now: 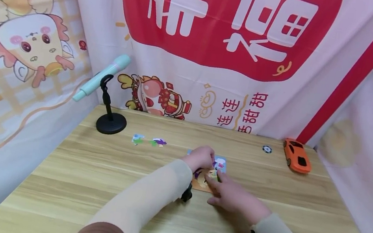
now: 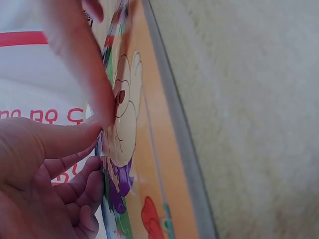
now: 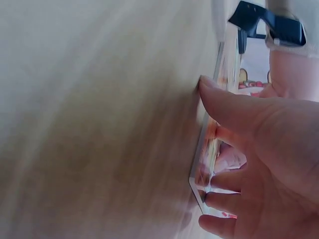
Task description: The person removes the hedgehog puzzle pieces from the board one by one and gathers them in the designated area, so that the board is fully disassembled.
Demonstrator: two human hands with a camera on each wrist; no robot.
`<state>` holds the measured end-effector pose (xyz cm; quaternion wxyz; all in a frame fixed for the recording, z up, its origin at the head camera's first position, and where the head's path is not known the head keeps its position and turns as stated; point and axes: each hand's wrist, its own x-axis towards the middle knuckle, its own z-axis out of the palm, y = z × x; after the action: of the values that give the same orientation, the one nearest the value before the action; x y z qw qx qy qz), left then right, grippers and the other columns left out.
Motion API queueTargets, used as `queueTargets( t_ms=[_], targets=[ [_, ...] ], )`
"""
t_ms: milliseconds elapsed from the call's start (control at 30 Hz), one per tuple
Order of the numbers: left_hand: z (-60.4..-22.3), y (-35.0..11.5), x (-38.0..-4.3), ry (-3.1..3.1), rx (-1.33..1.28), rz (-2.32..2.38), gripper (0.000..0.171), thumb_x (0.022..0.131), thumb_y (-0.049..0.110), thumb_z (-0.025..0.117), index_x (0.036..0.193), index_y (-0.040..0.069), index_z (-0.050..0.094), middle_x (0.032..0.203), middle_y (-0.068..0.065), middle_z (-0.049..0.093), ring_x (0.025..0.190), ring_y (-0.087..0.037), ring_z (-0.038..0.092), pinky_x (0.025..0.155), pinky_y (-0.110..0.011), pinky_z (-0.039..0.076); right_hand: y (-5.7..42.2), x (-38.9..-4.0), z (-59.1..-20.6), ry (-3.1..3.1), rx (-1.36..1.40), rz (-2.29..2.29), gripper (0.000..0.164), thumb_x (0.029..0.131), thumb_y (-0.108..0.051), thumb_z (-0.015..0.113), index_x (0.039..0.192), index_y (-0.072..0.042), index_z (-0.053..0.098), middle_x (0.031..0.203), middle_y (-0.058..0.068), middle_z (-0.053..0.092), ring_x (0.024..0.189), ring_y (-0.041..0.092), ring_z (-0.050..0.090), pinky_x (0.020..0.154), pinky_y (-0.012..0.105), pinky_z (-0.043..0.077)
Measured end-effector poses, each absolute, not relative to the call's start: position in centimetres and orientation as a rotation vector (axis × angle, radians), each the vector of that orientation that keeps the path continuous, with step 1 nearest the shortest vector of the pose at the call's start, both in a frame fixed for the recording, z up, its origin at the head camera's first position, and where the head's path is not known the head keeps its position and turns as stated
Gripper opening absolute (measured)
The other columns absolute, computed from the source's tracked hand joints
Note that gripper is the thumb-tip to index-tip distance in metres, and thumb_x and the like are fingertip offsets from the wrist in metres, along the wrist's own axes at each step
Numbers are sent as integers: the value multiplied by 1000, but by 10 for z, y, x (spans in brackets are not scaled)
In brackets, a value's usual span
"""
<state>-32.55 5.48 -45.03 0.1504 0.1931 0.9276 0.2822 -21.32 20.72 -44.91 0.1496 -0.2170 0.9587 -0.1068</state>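
A flat jigsaw puzzle (image 1: 200,187) with an orange border and cartoon picture lies on the wooden table, under both hands. My left hand (image 1: 201,158) reaches over its upper left part, fingers bent. In the left wrist view the left thumb (image 2: 70,137) and fingertips come together at the puzzle's surface; whether a piece is between them is hidden. My right hand (image 1: 236,195) lies at the puzzle's right side, fingers extended over it. One right finger (image 2: 82,64) presses on the picture beside the left thumb. The right thumb (image 3: 217,97) sticks out past the near edge.
Loose puzzle pieces (image 1: 137,139) and more colourful pieces (image 1: 158,142) lie left of the puzzle. A mint-green microphone (image 1: 102,77) rests on a black stand (image 1: 111,123) at the back left. An orange toy car (image 1: 297,156) and a round chip (image 1: 267,149) are at the back right.
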Motion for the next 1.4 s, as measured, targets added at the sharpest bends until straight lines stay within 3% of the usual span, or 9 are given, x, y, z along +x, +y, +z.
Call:
queueTargets(
  t_ms=[433,633,933,1400],
  targets=[
    [-450,46,-331,2650,527,922,17,82,14,80,85,12,64,83,0,60,75,-16,56,67,-29,46,208,-208,-450,2735,-620,-270,70,94,-48,62,155,-29,32,161,17,15,144,42,18,110,56,26],
    [-443,14,-352,2662,429,1005,19,80,12,80,93,10,66,88,-2,61,83,-19,56,74,-33,47,206,-209,-448,2727,-582,-280,70,93,-49,62,155,-30,32,161,17,16,145,42,18,111,57,24],
    [-438,-49,-389,2695,166,971,23,78,10,82,91,11,64,94,-5,62,86,-23,55,75,-36,46,204,-208,-447,2730,-558,-285,69,93,-48,63,154,-32,33,162,15,17,145,41,17,111,57,24],
    [-445,-69,-388,2661,98,786,15,83,7,76,92,9,64,95,-8,61,87,-26,55,75,-39,45,203,-207,-449,2727,-543,-292,70,93,-48,62,154,-33,33,162,14,17,145,40,17,111,57,25]
  ],
)
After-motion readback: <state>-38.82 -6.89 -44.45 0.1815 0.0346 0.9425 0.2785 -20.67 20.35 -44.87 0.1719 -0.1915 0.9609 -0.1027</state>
